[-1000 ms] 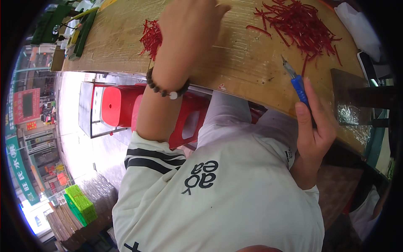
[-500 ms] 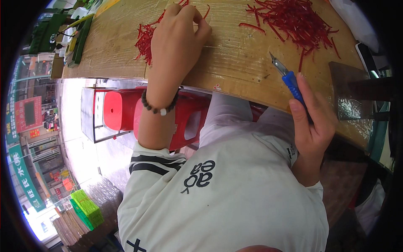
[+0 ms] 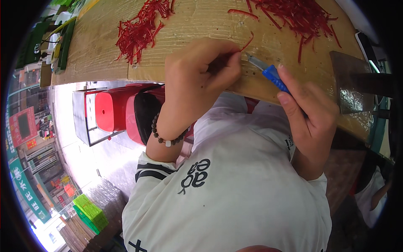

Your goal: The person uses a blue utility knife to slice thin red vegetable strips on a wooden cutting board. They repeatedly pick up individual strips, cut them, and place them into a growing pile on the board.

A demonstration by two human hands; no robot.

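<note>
Nearest the viewer, a white shirt [image 3: 247,189] carries dark lettering across the chest, upside down in this view, and smaller dark print near the right side; black stripes ring the left sleeve. The left hand [image 3: 203,69], with a dark bead bracelet [image 3: 168,143] about its wrist, is nearly closed, the fingers curled and thumb and fingertips pinching a thin red strip [image 3: 251,41]. The strip's free end points up and away over the table [image 3: 201,25]. The right hand [image 3: 312,107] is closed around a blue-handled knife [image 3: 273,75], thumb and forefinger along the handle. The blade points toward the left fingertips and lies just beside them; whether it touches the strip cannot be told.

Beyond the hands, a loose pile of red strips [image 3: 136,38] lies on the table at left and a larger pile of red strips [image 3: 300,17] at right, with a single stray strip [image 3: 243,14] between them. To the left of the table stand a red stool [image 3: 110,111] and, lower, green baskets [image 3: 90,213]. Farthest off, a green sign [image 3: 28,191] bears pale characters; a red sign [image 3: 22,126] has writing too small to read.
</note>
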